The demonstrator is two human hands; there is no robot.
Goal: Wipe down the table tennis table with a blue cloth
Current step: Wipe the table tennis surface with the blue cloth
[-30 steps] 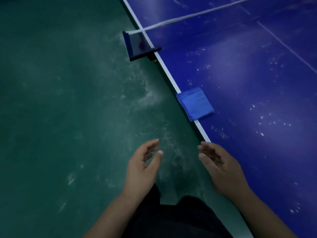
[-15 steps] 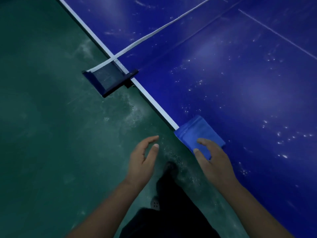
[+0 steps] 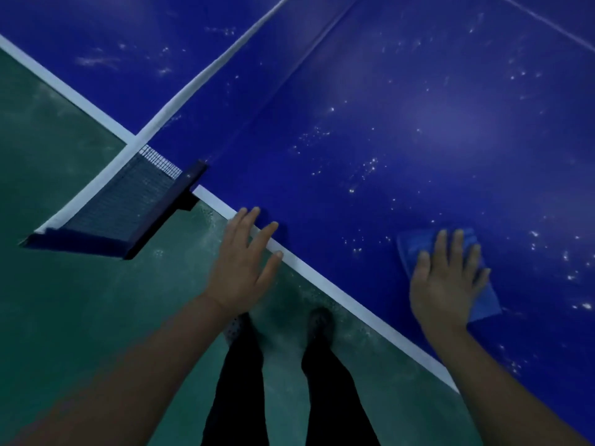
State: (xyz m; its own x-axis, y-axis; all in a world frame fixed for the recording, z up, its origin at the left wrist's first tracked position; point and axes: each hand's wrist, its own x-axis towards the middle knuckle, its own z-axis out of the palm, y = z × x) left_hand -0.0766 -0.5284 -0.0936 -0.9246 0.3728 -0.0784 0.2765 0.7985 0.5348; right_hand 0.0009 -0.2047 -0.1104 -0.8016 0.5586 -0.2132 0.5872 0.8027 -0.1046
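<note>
A single head-worn view looks steeply down from above the table's (image 3: 418, 140) side edge, close to the net (image 3: 128, 201) post. It faces across the table, taking in the floor (image 3: 64, 317) directly beneath as well.

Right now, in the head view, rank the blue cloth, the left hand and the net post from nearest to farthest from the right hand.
1. Blue cloth: directly under the right hand, whose flat fingers press it onto the table.
2. Left hand: off to the left, at the table's white edge line.
3. Net post: farther left still, beyond the left hand, clamped at the table's side.
</note>
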